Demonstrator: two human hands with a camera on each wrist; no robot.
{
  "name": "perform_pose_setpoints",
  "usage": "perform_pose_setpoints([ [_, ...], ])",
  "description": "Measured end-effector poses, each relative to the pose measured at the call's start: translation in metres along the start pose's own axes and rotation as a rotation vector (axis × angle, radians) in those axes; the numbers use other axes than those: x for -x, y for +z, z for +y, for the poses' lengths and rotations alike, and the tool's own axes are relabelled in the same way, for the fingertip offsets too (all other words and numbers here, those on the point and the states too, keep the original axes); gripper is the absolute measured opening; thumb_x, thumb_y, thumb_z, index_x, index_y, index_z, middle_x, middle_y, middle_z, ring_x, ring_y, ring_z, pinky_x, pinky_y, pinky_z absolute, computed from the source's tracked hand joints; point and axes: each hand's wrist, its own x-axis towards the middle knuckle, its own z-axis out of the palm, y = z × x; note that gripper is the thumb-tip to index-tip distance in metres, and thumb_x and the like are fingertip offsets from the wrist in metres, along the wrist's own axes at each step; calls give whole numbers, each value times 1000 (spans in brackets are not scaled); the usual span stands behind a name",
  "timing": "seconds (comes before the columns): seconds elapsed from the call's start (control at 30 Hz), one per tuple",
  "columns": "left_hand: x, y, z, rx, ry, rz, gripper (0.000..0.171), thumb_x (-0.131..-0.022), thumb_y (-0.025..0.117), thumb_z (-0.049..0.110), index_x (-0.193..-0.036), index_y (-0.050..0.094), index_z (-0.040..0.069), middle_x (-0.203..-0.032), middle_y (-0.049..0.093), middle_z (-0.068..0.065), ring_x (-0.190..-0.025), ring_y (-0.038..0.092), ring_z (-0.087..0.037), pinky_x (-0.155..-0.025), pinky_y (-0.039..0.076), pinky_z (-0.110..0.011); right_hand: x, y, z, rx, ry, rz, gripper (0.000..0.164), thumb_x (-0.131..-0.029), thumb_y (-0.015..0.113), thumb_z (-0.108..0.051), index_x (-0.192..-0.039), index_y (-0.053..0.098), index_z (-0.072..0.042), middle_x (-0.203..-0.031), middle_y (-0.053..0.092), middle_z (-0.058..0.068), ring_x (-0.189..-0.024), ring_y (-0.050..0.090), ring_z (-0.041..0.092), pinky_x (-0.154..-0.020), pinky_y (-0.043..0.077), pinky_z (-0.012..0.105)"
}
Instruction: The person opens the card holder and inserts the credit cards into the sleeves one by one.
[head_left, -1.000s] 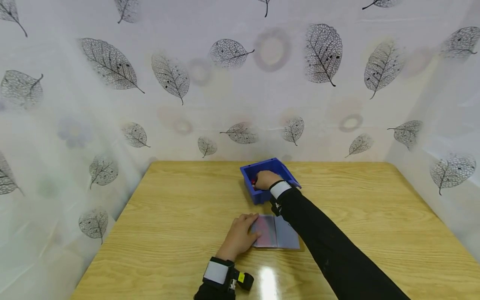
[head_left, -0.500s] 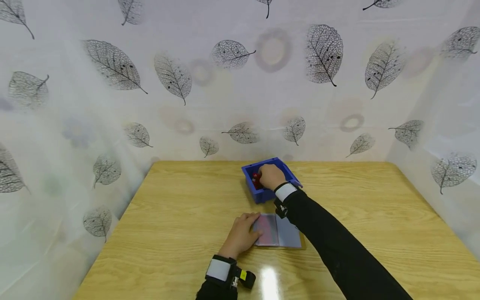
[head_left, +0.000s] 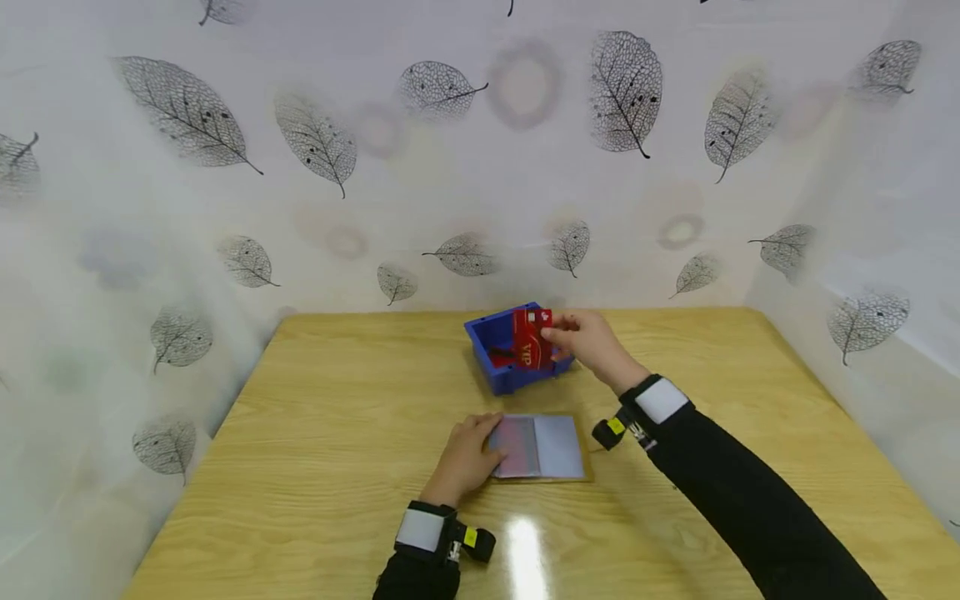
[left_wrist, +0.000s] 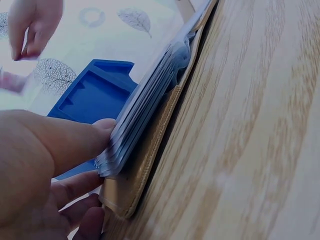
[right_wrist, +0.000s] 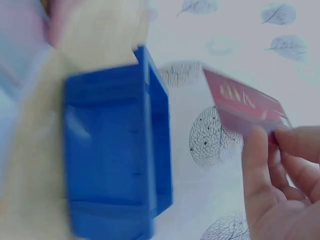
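Observation:
My right hand pinches a red card between thumb and fingers. Gold "VIP" lettering shows on the card, which is held up over the blue bin. In the right wrist view, the card tilts beside the bin. On the table lies an opened card holder with a tan cover and a stack of clear sleeves. My left hand is at its left edge, thumb on the sleeves and fingers curled by the edge. A pinkish card shows through the left page.
Red cards remain visible inside the bin, which stands near the back of the wooden table. Behind the table hangs a white curtain printed with dark leaves.
My right hand has come up out of the bin and moved right, bringing out the red card. My left hand stays at the card holder. The head view has shifted slightly.

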Motion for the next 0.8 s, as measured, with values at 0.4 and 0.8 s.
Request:
perform_pose_setpoints([
  [0.4, -4, 1, -4, 13, -15, -1, 51, -92, 65, 11, -140, 50, 0, -134, 50, -23, -123, 45, -43, -102, 38, -53, 67, 17, 74, -133, 260, -71, 16, -93, 58, 0, -103, 56, 12, -95, 64, 18, -65, 62, 15, -60, 57, 33],
  [0.8, -4, 5, -2, 21, -45, -24, 53, -93, 65, 13, -142, 48, 2, -137, 48, -22, -124, 44, -41, -103, 37, -52, 74, 21, 81, -207, 288, -52, 18, -93, 53, 3, -106, 52, 15, -87, 60, 12, -62, 60, 14, -59, 56, 30],
])
